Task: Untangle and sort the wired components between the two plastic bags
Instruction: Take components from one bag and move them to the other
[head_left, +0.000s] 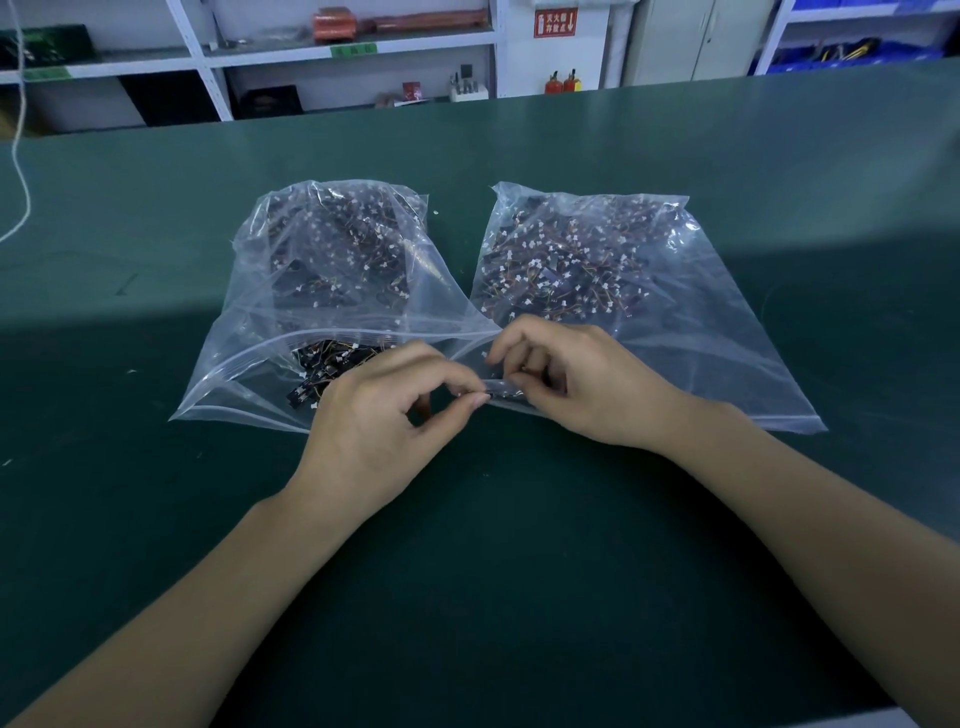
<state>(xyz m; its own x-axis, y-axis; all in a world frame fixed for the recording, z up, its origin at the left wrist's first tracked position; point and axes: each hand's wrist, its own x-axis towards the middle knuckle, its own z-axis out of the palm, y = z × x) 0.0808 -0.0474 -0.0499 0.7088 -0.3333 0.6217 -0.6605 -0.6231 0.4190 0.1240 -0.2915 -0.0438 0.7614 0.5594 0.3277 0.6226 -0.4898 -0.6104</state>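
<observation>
My left hand (384, 415) and right hand (576, 384) pinch one small wired component (501, 393) between fingertips, near the left bag (249, 332); I should tease its wires apart gently.

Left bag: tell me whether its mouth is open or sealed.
Open. The left bag's zip edges gape apart toward the person, and wired components show uncovered in the gap.

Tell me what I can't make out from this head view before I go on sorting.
- Piece pinched between left hand and right hand: fingers hide it.
- Components deep in left bag and right bag: glare and folded plastic blur them; too small to count.
- White cord: cut off by the left edge.
</observation>
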